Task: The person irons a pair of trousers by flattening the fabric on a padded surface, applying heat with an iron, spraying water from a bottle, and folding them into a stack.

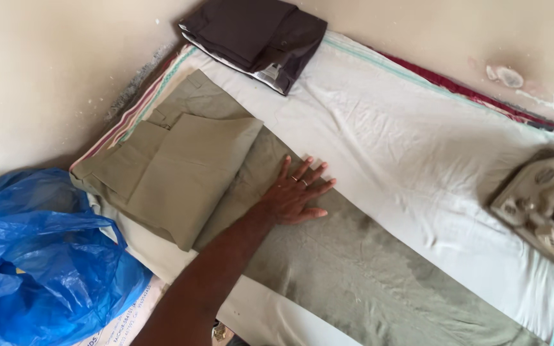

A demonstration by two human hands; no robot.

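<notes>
Olive cloth of a pair of trousers (pixel 354 269) lies spread along a white sheet (pixel 418 147), its upper part folded over into a flat stack at the far left end. The left hand (pixel 296 195) presses flat on the trouser leg just beside that fold, fingers spread wide and holding nothing, rings on two fingers. A folded dark brown garment (pixel 254 35) sits at the sheet's top edge, a blue plastic bag (pixel 40 256) lies left, and an iron (pixel 546 205) rests at right
</notes>
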